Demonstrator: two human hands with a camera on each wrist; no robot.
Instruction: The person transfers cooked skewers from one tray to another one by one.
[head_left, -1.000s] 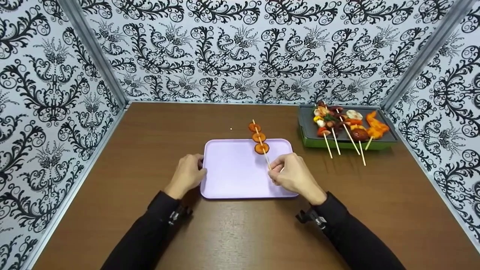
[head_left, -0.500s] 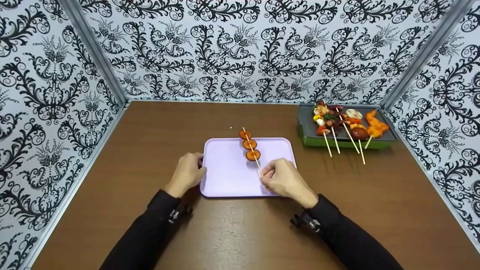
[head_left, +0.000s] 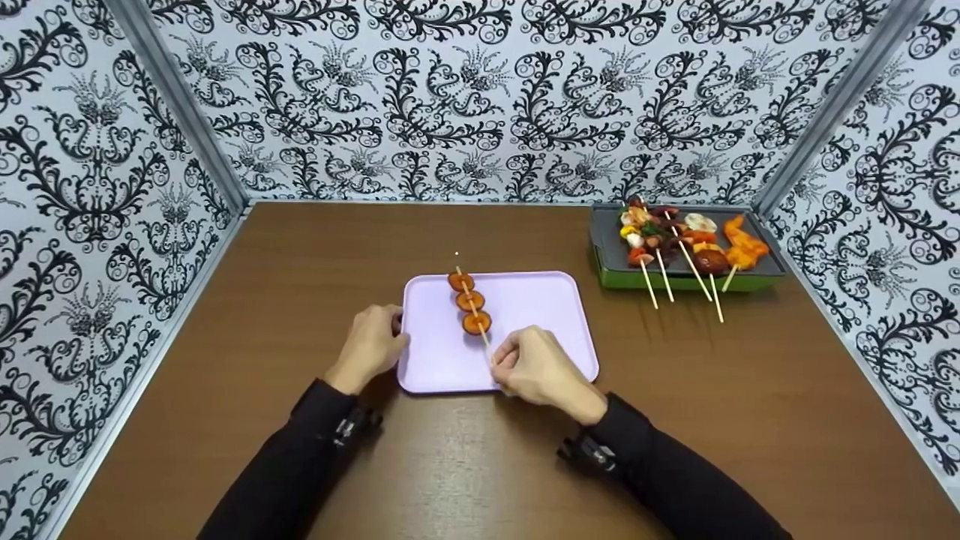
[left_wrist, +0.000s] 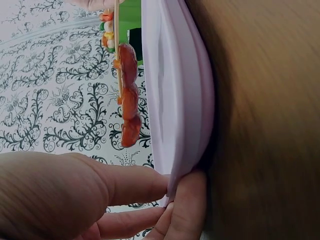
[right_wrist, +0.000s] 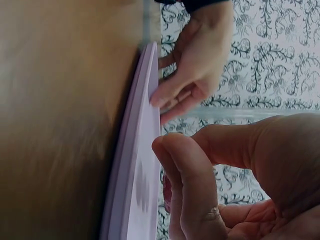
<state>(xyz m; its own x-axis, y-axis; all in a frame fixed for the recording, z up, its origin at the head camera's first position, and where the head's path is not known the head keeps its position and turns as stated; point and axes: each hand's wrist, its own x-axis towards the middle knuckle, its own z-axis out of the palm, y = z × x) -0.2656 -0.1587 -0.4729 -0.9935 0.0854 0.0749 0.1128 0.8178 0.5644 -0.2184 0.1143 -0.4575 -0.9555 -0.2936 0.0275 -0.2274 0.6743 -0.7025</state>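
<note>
Two hands are at work around one tray (head_left: 540, 311), which lies flat on the brown table (head_left: 330, 247). The left hand (head_left: 373, 337) pinches the tray's left rim, its thumb on the upper side and its fingers bent in underneath. The right hand (head_left: 536, 367) has thumb and fingertips brought together on the near end of one skewer (head_left: 470, 301) (the right wrist view hides the stick itself behind the fingers). That skewer carries three orange-brown slices (left_wrist: 129, 102) in a row and slants over the left half of the tray, its tip toward the far left, near the far rim. The slices hang just above the tray rather than on it; the left wrist view shows a gap between them and the rim. At the far right, well apart from the tray, stands one grill (head_left: 622, 279), with a green base and a dark top. Five bare stick ends (head_left: 718, 300) jut over its near edge. The food on its left overlaps too much to count piece by piece, but one orange piece (head_left: 744, 244) lies at the right and one pale round slice (head_left: 700, 223) toward the far side. One white speck (head_left: 456, 253) sits on the table beyond the tray. Two black sleeves (head_left: 292, 450) reach in from the near side, and three patterned walls (head_left: 480, 97) enclose the table, with two grey posts (head_left: 180, 105) at the far corners.
</note>
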